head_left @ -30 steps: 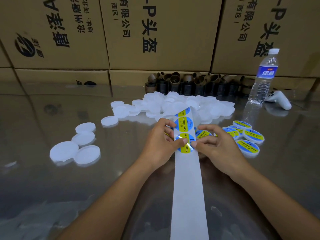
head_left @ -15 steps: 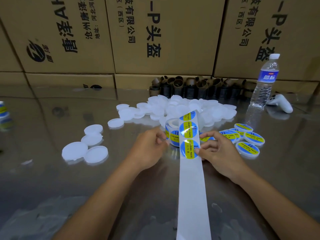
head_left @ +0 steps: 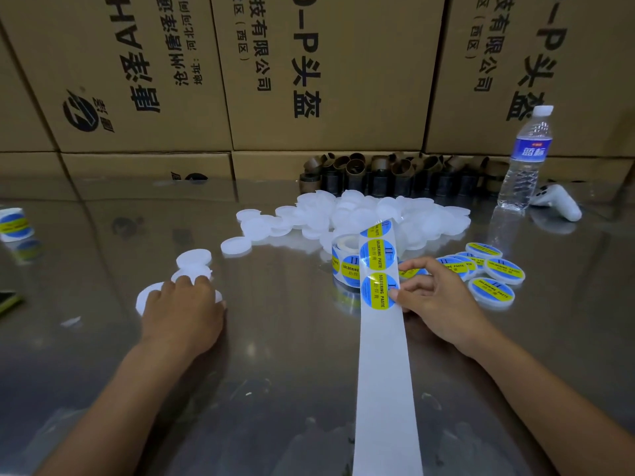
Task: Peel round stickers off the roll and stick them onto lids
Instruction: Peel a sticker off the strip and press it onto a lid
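A sticker roll [head_left: 343,262] stands on the glossy table, and its white backing strip [head_left: 385,372] runs toward me. Round blue-and-yellow stickers sit on the strip's far end. My right hand [head_left: 436,304] pinches the right edge of the nearest sticker [head_left: 376,292]. Off to the left, my left hand [head_left: 184,310] lies over a small group of plain white lids [head_left: 194,257], with its fingers bent down onto one of them. A big heap of white lids [head_left: 360,214] lies behind the roll. Several lids with stickers on them [head_left: 494,286] lie to the right of my right hand.
Cardboard boxes wall off the back of the table. In front of them stand empty roll cores [head_left: 395,173], a water bottle [head_left: 525,159] and a white controller [head_left: 560,201]. Another sticker roll [head_left: 13,225] stands at the far left edge.
My left hand has let go of the strip and moved left onto the small group of white lids. My right hand stays at the nearest sticker's edge.
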The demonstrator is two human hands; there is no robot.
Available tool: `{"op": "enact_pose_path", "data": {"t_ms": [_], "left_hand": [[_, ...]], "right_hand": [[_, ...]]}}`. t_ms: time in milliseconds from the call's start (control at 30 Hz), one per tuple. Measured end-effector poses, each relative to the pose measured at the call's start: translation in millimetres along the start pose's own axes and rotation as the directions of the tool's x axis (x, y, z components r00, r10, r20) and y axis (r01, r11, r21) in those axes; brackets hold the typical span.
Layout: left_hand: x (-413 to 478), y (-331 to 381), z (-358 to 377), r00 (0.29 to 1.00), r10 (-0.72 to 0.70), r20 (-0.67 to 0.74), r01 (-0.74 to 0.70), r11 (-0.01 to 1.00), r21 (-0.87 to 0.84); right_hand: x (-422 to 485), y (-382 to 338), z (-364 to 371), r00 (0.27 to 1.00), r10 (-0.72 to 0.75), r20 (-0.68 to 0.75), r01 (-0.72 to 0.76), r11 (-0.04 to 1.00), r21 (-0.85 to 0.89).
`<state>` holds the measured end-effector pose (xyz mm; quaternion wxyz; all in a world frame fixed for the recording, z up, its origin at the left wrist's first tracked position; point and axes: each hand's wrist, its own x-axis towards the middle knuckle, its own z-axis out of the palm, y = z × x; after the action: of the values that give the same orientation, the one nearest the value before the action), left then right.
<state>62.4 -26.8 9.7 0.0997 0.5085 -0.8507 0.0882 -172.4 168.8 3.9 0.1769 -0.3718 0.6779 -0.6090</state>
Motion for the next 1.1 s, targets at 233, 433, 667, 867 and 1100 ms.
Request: {"op": "enact_pose_path", "data": {"t_ms": [233, 433, 667, 867, 1100], "left_hand": [[2.3, 23.0, -12.0, 0.984, 0.157, -0.08, -0.176, 0.881, -0.44], [5.2, 74.9, -35.2, 0.94, 0.292, 0.178, 0.235, -0.174, -0.956], [10.7, 127.8, -39.2, 0.85, 0.458, 0.261, 0.522, -0.661, -0.539], [15.9, 127.9, -20.3, 0.808, 0.483, 0.338, 0.589, -0.665, -0.46], [13.8, 136.2, -16.2, 0.851, 0.419, 0.318, 0.489, -0.411, -0.769]], "right_hand": [[1.5, -0.1, 0.2, 1.0, -0.007, 0.01, 0.007, 1.0, 0.002], [1.9, -0.1, -0.3, 1.0, -0.008, 0.021, 0.008, 1.0, -0.013], [4.2, 2.0, -1.2, 1.0, 0.005, -0.001, -0.004, 0.998, 0.067], [9.0, 2.5, -3.4, 0.998, 0.025, -0.05, -0.017, 0.986, 0.164], [7.0, -2.4, -1.8, 0.997, 0.002, -0.073, 0.015, 0.974, 0.224]]}}
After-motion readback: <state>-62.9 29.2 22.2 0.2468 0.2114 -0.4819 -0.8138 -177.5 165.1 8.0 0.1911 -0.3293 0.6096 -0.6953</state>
